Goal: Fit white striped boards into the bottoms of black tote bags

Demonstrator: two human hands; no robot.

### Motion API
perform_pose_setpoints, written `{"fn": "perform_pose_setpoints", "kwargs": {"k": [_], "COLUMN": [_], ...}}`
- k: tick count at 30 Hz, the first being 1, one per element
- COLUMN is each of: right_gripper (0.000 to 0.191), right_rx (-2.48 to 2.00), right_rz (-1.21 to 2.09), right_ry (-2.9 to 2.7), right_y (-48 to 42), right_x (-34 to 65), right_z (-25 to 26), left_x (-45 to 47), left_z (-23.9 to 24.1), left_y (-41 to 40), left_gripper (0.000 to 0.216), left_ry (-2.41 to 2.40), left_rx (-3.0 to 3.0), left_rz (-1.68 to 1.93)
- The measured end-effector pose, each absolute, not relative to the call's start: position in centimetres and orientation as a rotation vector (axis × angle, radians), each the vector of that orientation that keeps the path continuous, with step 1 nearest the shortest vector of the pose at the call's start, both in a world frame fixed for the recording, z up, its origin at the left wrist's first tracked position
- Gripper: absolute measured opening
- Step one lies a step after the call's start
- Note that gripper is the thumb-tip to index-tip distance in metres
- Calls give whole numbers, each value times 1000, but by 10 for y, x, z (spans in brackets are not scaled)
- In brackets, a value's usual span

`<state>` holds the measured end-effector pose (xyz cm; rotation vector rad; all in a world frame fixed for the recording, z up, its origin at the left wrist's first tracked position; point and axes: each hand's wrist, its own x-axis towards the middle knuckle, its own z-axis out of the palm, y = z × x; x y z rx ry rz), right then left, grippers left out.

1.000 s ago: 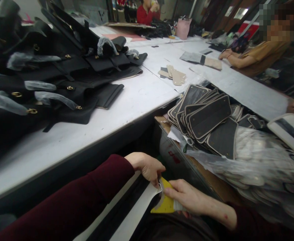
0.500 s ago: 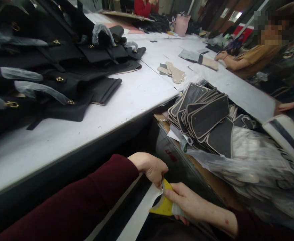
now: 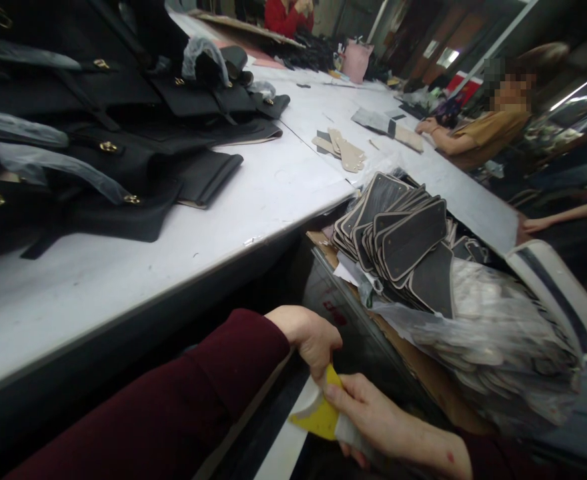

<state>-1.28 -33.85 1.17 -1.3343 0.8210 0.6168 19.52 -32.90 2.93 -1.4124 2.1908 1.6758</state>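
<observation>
**A:** Any brand or writing to read?

**B:** Nothing legible. There are red marks (image 3: 331,307) on the shiny face under the brown cardboard box (image 3: 321,239), but they are too smeared to read. The gold fittings on the heap of black leather bags (image 3: 123,127) show no lettering that I can make out.

**A:** And the hands?

**B:** Both are closed on a small yellow wedge-shaped piece (image 3: 318,419). The left hand (image 3: 309,339) pinches its top corner from above. The right hand (image 3: 373,417) grips its right side, with the thumb laid across it. A white strip with a black stripe (image 3: 284,448) runs out beneath it.

**A:** Where is that piece?

**B:** It is below the near edge of the white bench (image 3: 273,193), low in the dark gap between that edge and the box.

**A:** How much open room is there?

**B:** The gap is tight. On the bench, the bags fill the left side, and bare top runs from them to the right corner. A few beige cut pieces (image 3: 346,153) lie further back along the right edge. The box is crammed with a fanned stack of black panels with beige rims (image 3: 403,227), just beside a clear plastic bag of pale pieces (image 3: 493,327). A co-worker in a mustard top (image 3: 478,130) rests a hand at the bench's far right side.
</observation>
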Motion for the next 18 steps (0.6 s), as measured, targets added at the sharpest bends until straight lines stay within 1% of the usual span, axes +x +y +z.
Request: {"fn": "perform_pose_setpoints", "kwargs": {"k": [4, 5, 9, 11, 14, 18], "right_gripper": [71, 71, 63, 60, 63, 63], "right_rx": [-1270, -1253, -1172, -1128, -1101, -1055], "right_rz": [648, 656, 662, 657, 625, 540], "right_ry": [806, 811, 854, 901, 948, 914], "right_y": [-334, -333, -320, -312, -302, -293], "right_x": [-7, -6, -3, -3, -3, -6], "right_z": [8, 8, 9, 10, 10, 6], "left_x": [198, 199, 202, 207, 218, 227], "left_z": [31, 33, 50, 59, 66, 58], "left_y": [-329, -328, -315, -303, -280, -245], "left_gripper": [77, 73, 48, 50, 53, 51], "left_ry": [2196, 2191, 2133, 2089, 1985, 1838], "left_rx": [-1459, -1486, -1740, -1983, -2367, -2695], "left_rz": [1698, 1683, 1530, 1410, 1290, 1340]}}
